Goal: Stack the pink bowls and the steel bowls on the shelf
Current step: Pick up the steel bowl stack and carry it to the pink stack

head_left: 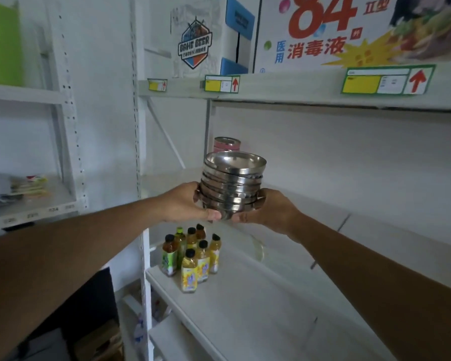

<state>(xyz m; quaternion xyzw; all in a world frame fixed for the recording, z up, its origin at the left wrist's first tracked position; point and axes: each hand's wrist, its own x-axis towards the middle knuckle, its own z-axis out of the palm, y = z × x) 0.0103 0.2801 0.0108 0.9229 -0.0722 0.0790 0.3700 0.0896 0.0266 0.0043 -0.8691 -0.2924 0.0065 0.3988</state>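
A stack of several steel bowls (232, 183) is held up in front of the middle shelf (375, 212), nested and upright. My left hand (185, 204) cups the stack's left side and bottom. On the other side my right hand (268, 209) grips the right side and bottom. Behind the steel stack, at the back left of the shelf, stands a pink bowl stack (227, 144) with a steel inside showing; only its top is visible.
The lower shelf (245, 308) holds several yellow and green drink bottles (193, 256). The upper shelf (297, 87) has price labels on its edge and boxes above. A white upright post (138, 152) stands to the left, with another shelf unit beyond.
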